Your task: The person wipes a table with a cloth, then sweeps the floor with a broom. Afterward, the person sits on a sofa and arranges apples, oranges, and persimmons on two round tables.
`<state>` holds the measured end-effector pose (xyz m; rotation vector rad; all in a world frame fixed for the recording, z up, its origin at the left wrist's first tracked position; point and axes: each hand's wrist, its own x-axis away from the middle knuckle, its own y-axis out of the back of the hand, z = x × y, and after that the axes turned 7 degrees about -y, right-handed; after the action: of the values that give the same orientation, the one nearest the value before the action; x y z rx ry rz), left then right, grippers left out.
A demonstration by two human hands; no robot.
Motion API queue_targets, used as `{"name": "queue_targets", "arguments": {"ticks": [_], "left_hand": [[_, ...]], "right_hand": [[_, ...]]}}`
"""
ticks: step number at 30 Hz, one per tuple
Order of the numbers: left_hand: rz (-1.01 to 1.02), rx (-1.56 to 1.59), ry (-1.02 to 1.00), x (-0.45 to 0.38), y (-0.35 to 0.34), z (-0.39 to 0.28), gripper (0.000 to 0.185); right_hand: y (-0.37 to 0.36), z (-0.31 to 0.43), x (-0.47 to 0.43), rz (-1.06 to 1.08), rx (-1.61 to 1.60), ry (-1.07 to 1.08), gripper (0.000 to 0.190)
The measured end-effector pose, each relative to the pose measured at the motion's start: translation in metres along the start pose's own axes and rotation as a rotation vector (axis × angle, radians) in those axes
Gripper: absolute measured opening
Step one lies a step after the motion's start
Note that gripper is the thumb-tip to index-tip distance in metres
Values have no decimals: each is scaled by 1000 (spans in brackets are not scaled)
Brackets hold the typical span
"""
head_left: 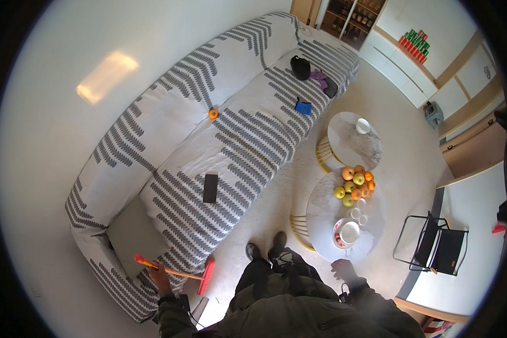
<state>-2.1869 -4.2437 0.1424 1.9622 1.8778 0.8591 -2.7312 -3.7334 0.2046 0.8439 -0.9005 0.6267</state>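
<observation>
My left hand [159,276] grips the wooden handle of a broom [181,273] by the sofa's near end. The broom's red head [206,276] hangs low beside the sofa's front. Near the rim of the larger marble-topped round table [321,211], my right hand [342,269] is held with fingers apart and nothing in it. On that tabletop, close to this hand, a white bowl [349,232] stands with a floral plate [337,241] that bears small reddish items. Several clear cups [355,213] and a pile of fruit [358,179] sit beyond them.
A long sofa [245,122] under a patterned cover runs along the left, holding a dark phone-like slab [210,188], an orange fruit [213,114] and a grey cushion [135,236]. A smaller round table [346,139] stands farther off. At right is a black folding chair [435,245].
</observation>
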Motion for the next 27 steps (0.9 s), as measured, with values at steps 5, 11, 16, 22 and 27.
{"name": "queue_targets", "arguments": {"ticks": [5, 11, 16, 22, 27], "left_hand": [[1, -95, -4, -11, -14, -5, 26], [-250, -40, -85, -52, -15, -42, 22], [-453, -470, 34, -91, -37, -90, 38], [-611, -211, 143, -101, -50, -111, 38], [-950, -228, 240, -123, -80, -136, 36]], "right_hand": [[0, 17, -23, 39, 17, 2, 34], [15, 74, -69, 7, 31, 97, 36], [47, 107, -100, 12, -62, 136, 35], [68, 113, -109, -45, -168, 30, 33], [59, 104, -104, -99, -280, -110, 33]]}}
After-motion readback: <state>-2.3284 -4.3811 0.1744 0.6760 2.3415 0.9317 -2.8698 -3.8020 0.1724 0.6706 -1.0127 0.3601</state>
